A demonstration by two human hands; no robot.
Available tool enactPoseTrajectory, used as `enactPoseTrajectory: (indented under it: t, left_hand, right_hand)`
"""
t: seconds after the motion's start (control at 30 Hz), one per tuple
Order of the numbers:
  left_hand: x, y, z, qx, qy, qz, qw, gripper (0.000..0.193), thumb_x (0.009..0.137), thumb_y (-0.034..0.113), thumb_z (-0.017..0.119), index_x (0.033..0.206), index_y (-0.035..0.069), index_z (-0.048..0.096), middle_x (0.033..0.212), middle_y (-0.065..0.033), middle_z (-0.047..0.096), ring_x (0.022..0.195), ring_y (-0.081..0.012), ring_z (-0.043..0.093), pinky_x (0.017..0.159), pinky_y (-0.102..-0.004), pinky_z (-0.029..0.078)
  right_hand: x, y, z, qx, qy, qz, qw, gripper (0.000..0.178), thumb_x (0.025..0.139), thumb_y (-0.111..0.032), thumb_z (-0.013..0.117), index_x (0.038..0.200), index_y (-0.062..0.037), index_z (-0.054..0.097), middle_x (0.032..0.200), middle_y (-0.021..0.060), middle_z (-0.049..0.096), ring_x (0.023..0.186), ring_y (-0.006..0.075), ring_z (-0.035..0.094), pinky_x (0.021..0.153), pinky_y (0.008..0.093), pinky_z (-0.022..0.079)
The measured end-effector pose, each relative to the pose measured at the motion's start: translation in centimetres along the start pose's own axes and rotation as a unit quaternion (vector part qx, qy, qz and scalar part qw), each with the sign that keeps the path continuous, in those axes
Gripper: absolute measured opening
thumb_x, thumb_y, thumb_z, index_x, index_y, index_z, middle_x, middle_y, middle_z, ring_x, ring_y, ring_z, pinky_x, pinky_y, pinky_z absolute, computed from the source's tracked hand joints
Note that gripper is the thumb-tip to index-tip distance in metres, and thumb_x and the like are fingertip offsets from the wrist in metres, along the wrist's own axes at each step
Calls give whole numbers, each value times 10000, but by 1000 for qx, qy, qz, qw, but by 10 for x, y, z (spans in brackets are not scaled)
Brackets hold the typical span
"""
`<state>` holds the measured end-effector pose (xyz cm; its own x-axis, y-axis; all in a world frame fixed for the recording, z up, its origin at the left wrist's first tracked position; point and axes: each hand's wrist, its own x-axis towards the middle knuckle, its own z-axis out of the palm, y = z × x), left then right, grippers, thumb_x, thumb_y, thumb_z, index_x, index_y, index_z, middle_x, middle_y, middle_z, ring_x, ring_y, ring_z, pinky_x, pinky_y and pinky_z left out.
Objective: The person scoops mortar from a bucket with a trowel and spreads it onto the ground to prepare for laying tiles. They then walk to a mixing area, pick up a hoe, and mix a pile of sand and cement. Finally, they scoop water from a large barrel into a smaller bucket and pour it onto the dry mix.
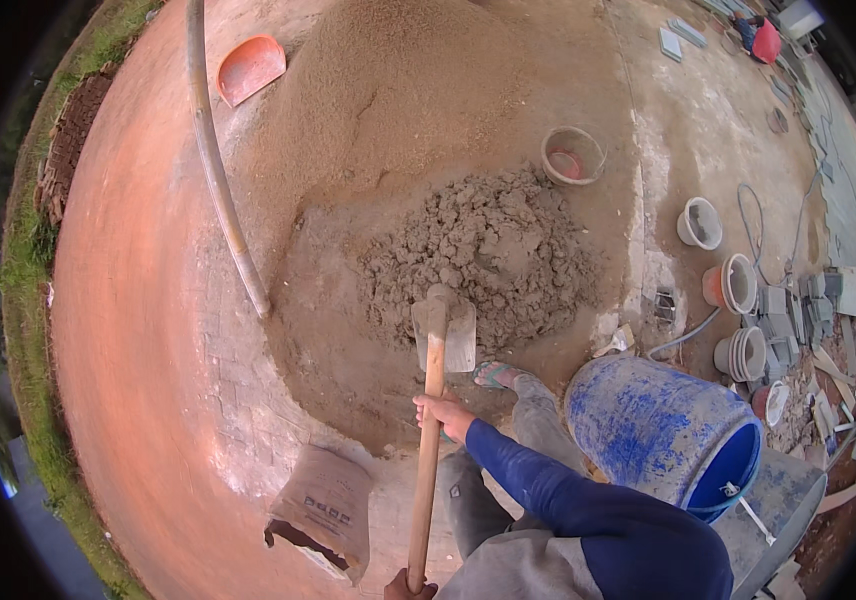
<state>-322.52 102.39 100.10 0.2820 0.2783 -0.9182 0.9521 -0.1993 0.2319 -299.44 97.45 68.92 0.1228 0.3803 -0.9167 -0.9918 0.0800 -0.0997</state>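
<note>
On my far left a strip of grass [33, 350] edges the reddish paving [138, 300]. Next, a long pole [216, 180] comes down from the top, its lower end beside the damp ground, and an orange scoop [253, 68] lies to its right. Lower down is a brown paper bag [323, 505], torn open at the near end. Beyond it, higher up, rises a wide pile of sand [388, 100].

The left hand [410, 588], partly cut off by the lower edge, has its grip closed around the low end of a hoe [429, 470]. Farther up the handle, the blue-sleeved right hand [445, 413] has its grip wrapped tight on the wood too, so 2 hands hold 1 tool. The hoe's blade [460, 335] is at the near edge of a lumpy grey heap of mortar [498, 235], with a sandalled foot [493, 374] just to its right.

A round bucket [588, 150] stands at the heap's far right. Then a paint-worn blue drum [638, 420] lies on its side, and past it are a whitish bucket [688, 226] and an orange one.
</note>
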Motion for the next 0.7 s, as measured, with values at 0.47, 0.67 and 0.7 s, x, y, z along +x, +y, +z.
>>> enactPoseTrajectory:
  t: [0.47, 0.67, 0.7]
  left_hand:
    - [95, 70, -46, -59, -106, 279, 953, 452, 814, 91, 587, 1219, -32, 429, 785, -75, 570, 657, -159, 582, 516, -284, 490]
    - [200, 202, -28, -176, -190, 206, 944, 271, 795, -2, 574, 1054, -38, 506, 712, -79, 560, 493, -138, 506, 383, -271, 404]
    - [203, 221, -36, -182, -201, 184, 945, 233, 800, 5, 568, 1022, -38, 512, 700, -88, 556, 490, -146, 496, 382, -274, 399]
  right_hand:
    - [-27, -21, 6, 20, 80, -184, 979, 197, 856, -208, 641, 940, -44, 572, 738, 49, 598, 609, 154, 602, 524, 317, 519]
    - [-170, -8, -70, -130, 77, -293, 944, 314, 891, -252, 601, 1128, -55, 540, 774, 56, 612, 619, 135, 604, 508, 283, 496]
    - [-198, 8, -79, -105, 110, -293, 944, 308, 888, -243, 596, 1125, -54, 542, 772, 57, 617, 612, 133, 605, 502, 281, 492]
